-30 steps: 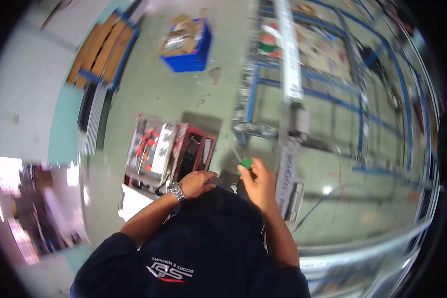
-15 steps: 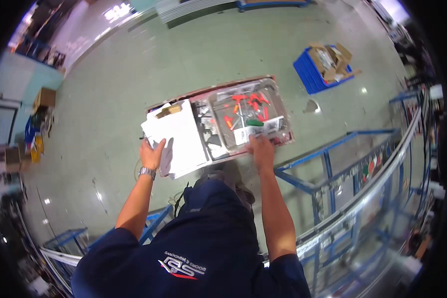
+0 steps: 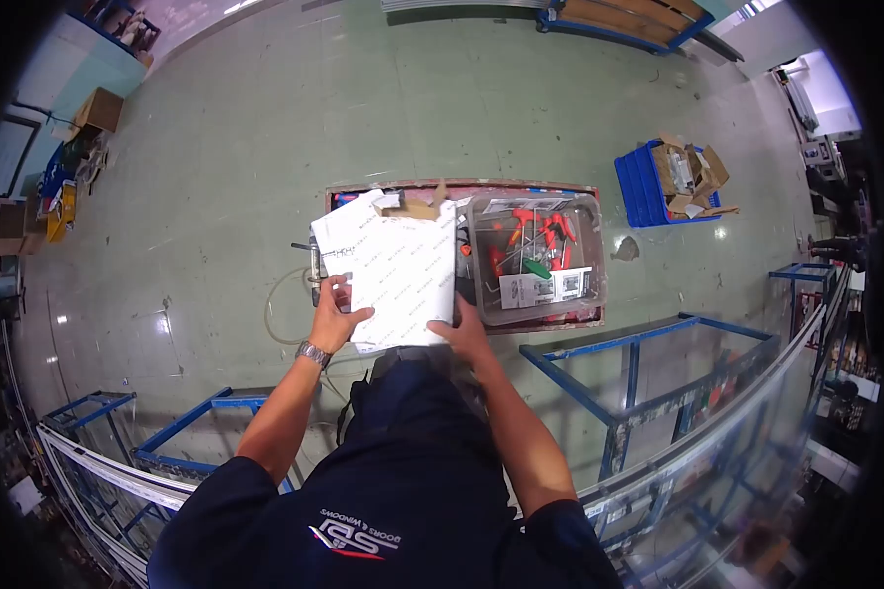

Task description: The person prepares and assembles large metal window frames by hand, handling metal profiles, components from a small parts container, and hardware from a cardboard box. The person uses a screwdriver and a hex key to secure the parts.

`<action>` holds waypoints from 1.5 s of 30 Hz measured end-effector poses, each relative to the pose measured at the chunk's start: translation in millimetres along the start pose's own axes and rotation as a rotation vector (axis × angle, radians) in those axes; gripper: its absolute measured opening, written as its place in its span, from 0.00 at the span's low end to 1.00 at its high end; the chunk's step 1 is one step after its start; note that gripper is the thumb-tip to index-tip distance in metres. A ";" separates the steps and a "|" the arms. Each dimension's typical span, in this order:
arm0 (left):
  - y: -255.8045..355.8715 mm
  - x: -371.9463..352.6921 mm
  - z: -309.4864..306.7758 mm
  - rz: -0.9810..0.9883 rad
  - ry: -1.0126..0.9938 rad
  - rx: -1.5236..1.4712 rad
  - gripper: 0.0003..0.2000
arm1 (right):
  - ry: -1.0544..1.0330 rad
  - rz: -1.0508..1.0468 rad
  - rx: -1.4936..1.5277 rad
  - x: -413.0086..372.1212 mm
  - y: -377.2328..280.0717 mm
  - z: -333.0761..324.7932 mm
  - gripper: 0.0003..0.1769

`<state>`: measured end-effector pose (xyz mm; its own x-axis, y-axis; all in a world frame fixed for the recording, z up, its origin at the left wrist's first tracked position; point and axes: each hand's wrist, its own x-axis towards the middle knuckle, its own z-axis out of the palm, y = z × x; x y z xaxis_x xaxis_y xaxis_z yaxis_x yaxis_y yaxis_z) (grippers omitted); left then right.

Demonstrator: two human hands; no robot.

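Note:
My left hand (image 3: 338,318) grips the left edge of a white sheet or flat box (image 3: 391,267), and my right hand (image 3: 465,328) holds its lower right corner. The sheet lies over the left half of a red toolbox (image 3: 550,322) on the floor. Right of the sheet, a clear plastic tray (image 3: 591,263) holds several red-handled tools and a green-handled tool (image 3: 536,268). A small cardboard piece (image 3: 410,208) lies at the sheet's top edge. A watch is on my left wrist.
A blue crate (image 3: 640,192) of cardboard scraps stands to the right. Blue metal frames (image 3: 627,373) and a long aluminium profile (image 3: 717,412) run lower right; another blue frame (image 3: 182,432) sits lower left. Boxes (image 3: 98,108) line the left wall.
The view swung onto the toolbox. My right hand left the green-handled tool in the clear tray and moved left onto the white sheet, which both hands now hold.

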<state>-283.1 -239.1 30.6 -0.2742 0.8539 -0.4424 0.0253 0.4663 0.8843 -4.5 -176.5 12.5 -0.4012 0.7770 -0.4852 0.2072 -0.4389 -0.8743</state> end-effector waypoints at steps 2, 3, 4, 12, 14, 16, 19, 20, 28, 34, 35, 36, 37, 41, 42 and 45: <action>25.2 -19.7 2.8 0.005 -0.109 -0.072 0.42 | -0.029 0.163 0.123 -10.5 -7.2 -8.9 0.40; 32.0 -23.2 6.5 0.020 -0.171 -0.118 0.44 | -0.038 0.237 0.189 -13.2 -11.1 -11.2 0.39; 36.3 -28.7 10.4 0.028 -0.237 -0.161 0.45 | 0.029 0.211 0.280 -25.6 -23.2 -10.4 0.37; -6.0 18.1 -14.2 -0.047 0.325 0.460 0.30 | 0.305 0.226 -0.277 -137.3 22.0 -51.5 0.36; -16.0 32.3 -17.6 -0.104 0.205 0.363 0.28 | 0.428 0.225 -0.313 -177.6 19.9 -45.4 0.36; -59.9 54.6 -14.1 -0.001 0.085 0.129 0.26 | 0.588 0.240 -0.292 -218.2 21.9 -35.8 0.36; -33.6 65.5 7.9 0.105 -0.046 -0.091 0.23 | 0.876 0.251 -0.215 -275.4 26.8 -15.8 0.35; -20.5 63.6 16.2 0.042 -0.052 -0.051 0.23 | 0.971 0.253 -0.185 -294.1 29.1 -6.4 0.35; -16.2 94.7 -12.9 -0.139 -0.007 0.294 0.35 | 1.796 0.104 0.235 -439.5 42.6 87.1 0.34; 27.1 107.6 9.0 0.175 -0.318 0.658 0.38 | 2.348 -0.235 0.410 -541.5 106.2 238.8 0.37; 33.9 98.1 18.3 0.220 -0.377 0.664 0.38 | 2.391 -0.230 0.466 -552.9 123.5 269.2 0.37; 46.4 82.4 26.8 0.235 -0.456 0.732 0.38 | 2.440 -0.231 0.514 -552.7 123.7 293.3 0.36; 60.5 62.9 34.7 0.252 -0.532 0.797 0.37 | 2.489 -0.240 0.562 -547.0 118.1 310.6 0.36; 69.7 22.2 39.0 0.363 -0.782 1.044 0.28 | 2.592 -0.178 0.664 -521.7 144.0 387.5 0.32; 73.6 -7.1 45.3 0.397 -0.853 1.130 0.24 | 2.608 0.004 0.671 -520.9 160.6 428.7 0.30; 47.6 -51.6 45.7 0.417 -1.084 1.285 0.24 | 2.747 0.112 0.796 -508.9 178.8 493.1 0.25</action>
<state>-223.8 -250.4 88.8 0.6545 0.4586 -0.6011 0.7561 -0.3971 0.5203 -203.2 -873.0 110.6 0.6527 -0.7536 -0.0778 -0.1646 -0.0408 -0.9855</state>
